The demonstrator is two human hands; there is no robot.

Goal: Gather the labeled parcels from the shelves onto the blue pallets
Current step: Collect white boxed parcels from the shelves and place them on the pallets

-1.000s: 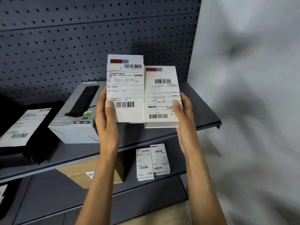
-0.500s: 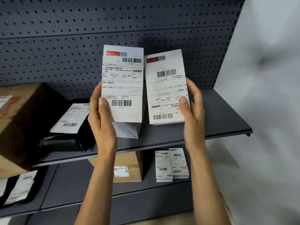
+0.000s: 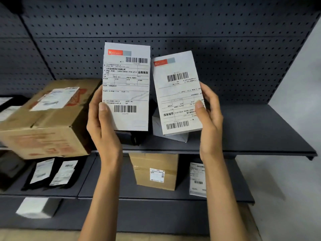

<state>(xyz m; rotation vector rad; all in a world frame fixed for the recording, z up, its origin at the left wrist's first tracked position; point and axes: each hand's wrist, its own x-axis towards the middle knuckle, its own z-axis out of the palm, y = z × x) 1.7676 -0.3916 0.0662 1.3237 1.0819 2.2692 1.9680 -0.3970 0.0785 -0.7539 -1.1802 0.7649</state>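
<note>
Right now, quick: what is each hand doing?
Left hand: grips the upright white parcel.
Right hand: grips the tilted white parcel.

— Those labels (image 3: 126,87) are matt white paper, smooth.
— And the big box (image 3: 46,119)?
— Plain brown cardboard, dull. The shelf (image 3: 260,129) looks like matt grey painted metal.

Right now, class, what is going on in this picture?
A person stands at grey shelves, holding up two white labelled boxes. The left hand grips the upright box; the right hand grips the tilted box. Both are lifted off the shelf. More parcels, including a big cardboard box, wait on the shelves. No pallet is in view.
</note>
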